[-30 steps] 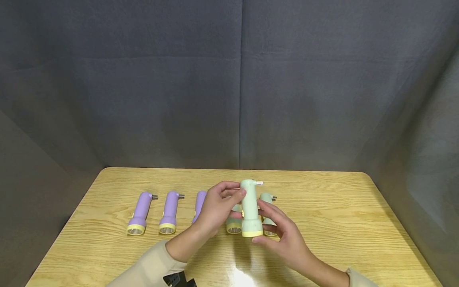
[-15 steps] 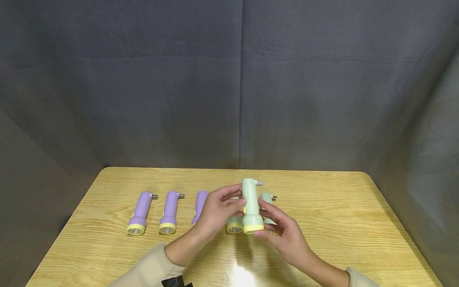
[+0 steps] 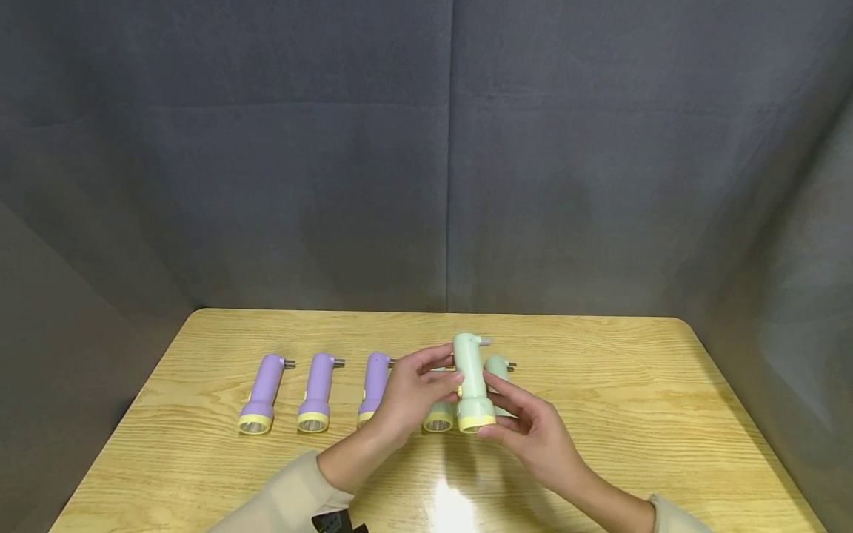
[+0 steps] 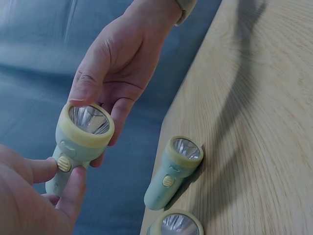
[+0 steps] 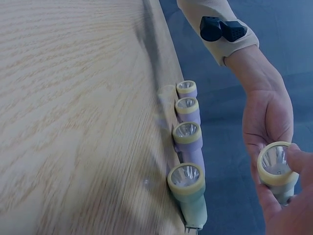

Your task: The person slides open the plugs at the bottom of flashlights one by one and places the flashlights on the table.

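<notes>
Both hands hold a pale green flashlight (image 3: 472, 377) above the table, lens end toward me and metal plug prongs at the far end pointing right. My left hand (image 3: 408, 392) grips its body from the left; in the left wrist view its thumb and a finger pinch beside the ribbed yellow switch (image 4: 64, 164). Around the yellow lens rim curl the fingers of my right hand (image 3: 536, 433), thumb on the rim. Two more green flashlights lie behind, one (image 3: 437, 418) partly covered by the left hand, the other (image 3: 497, 368) by the right hand and the held flashlight.
Three purple flashlights (image 3: 263, 391) lie in a row on the left of the wooden table (image 3: 620, 385), lenses toward me. The left hand partly covers the nearest purple flashlight (image 3: 375, 379). A dark grey curtain (image 3: 333, 185) hangs behind and around the table.
My left thumb has slid down the flashlight's body to the switch. The flashlight has shifted slightly right and tilted, so a bit of its lens shows. The flashlights on the table have stayed put.
</notes>
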{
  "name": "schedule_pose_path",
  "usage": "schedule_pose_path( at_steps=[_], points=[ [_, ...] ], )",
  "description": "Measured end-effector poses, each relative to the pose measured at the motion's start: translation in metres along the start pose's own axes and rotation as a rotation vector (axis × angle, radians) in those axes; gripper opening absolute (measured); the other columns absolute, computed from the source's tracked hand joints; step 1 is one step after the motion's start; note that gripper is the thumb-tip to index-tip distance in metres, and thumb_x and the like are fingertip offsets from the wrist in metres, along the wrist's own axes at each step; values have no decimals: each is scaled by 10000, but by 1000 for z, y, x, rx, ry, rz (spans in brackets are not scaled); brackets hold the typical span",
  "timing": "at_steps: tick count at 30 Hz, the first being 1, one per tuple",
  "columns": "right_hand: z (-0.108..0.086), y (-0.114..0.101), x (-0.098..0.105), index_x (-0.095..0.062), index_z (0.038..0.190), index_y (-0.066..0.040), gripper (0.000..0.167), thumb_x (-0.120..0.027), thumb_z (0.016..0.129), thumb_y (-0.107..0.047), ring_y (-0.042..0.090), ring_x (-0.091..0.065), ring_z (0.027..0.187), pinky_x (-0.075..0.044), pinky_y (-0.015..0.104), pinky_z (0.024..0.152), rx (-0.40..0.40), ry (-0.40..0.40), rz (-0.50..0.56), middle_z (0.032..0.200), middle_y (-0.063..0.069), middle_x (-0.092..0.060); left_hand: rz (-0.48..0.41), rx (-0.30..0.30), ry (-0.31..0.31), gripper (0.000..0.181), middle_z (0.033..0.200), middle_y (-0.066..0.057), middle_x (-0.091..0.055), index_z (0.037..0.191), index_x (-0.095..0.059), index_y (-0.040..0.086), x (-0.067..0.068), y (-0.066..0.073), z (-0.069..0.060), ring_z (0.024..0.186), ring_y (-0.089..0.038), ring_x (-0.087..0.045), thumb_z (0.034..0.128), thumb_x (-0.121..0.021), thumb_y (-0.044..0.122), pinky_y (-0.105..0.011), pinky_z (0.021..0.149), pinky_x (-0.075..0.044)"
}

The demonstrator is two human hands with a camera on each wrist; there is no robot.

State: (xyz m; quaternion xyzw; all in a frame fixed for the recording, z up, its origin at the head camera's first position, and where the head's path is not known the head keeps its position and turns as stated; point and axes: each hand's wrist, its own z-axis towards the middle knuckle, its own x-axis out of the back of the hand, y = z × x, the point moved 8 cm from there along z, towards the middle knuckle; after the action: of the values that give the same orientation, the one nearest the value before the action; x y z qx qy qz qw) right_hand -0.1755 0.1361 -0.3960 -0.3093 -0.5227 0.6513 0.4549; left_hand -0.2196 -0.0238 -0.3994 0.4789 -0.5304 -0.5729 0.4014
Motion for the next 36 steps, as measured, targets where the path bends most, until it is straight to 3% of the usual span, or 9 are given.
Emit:
schedule_pose_path(
  at_steps=[5, 10, 22, 30, 36],
  points=[
    [-2, 1, 9, -384, 1481, 142, 685, -721, 889, 65, 107, -647, 1165, -569, 324, 908, -16, 6, -30, 1397, 404, -470, -3, -2, -10, 474, 1365, -239, -591, 1411, -543, -60, -9, -2, 5, 1142, -321, -663, 962, -680, 6, -413, 867, -600],
    [-4, 2, 22, -393, 1476, 143, 677, -722, 890, 60, 85, -640, 1175, -571, 314, 906, -45, 22, -51, 1450, 388, -428, -11, 0, -12, 477, 1348, -232, -604, 1408, -542, -63, -20, -2, 11, 1149, -328, -661, 958, -686, 4, -368, 842, -607],
    [-13, -2, 54, -464, 1423, 154, 605, -721, 877, 96, 98, -654, 1156, -576, 308, 886, -10, 68, -150, 1415, 370, -475, -58, 11, -7, 450, 1300, -202, -638, 1372, -588, -37, -49, -6, 28, 1106, -309, -680, 938, -704, -15, -392, 832, -610],
    [-22, -4, 77, -502, 1381, 166, 547, -711, 878, 113, 89, -665, 1131, -581, 277, 863, -9, 99, -175, 1358, -96, -626, -45, 15, -13, 429, 1258, -172, -660, 1355, -602, -35, -71, -13, 38, 1079, -265, -694, 939, -703, -14, -365, 810, -615],
    [-29, -2, 94, -502, 1363, 182, 512, -682, 886, 145, 67, -668, 1114, -585, 256, 840, -11, 128, -167, 1333, -124, -640, -59, 13, 1, 417, 1218, -147, -683, 1334, -620, -31, -88, -17, 48, 1033, -221, -707, 927, -712, -24, -343, 793, -616]
  ],
)
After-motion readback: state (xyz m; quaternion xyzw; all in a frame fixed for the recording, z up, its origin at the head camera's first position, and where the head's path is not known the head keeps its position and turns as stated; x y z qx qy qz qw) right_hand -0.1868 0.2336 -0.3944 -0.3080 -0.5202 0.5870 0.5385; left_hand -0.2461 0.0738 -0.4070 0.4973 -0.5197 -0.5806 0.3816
